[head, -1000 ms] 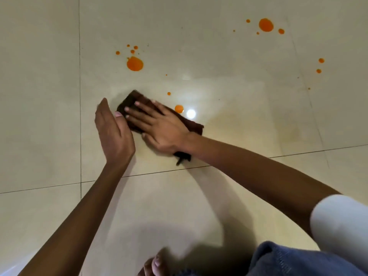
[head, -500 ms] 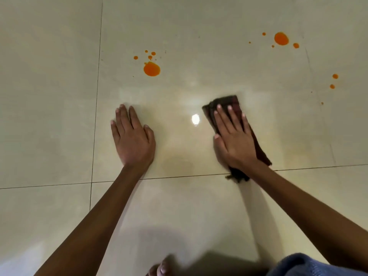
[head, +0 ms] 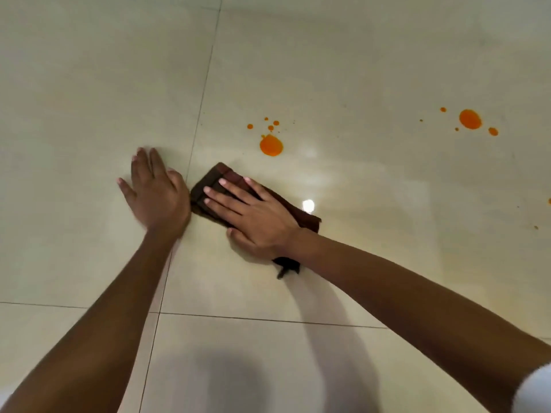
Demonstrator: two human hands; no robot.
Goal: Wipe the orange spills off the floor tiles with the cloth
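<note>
Right hand (head: 256,216) flat, fingers spread, pressing brown cloth (head: 214,180) to floor tiles (head: 357,70). Left hand (head: 156,193) open, palm down beside it. Orange spills (head: 270,145) lie just beyond.

I take the cloth (head: 214,186) as my landmark: it lies flat on the floor tiles (head: 357,70), with my right hand (head: 256,216) spread on top of it. My left hand (head: 155,195) lies flat on the tile just left of the cloth, almost touching its edge, across a grout line (head: 199,114). The nearest spill (head: 271,145) sits just beyond the cloth, with small drops (head: 270,126) behind it. Another spill (head: 470,118) lies well off to the cloth's far right.
</note>
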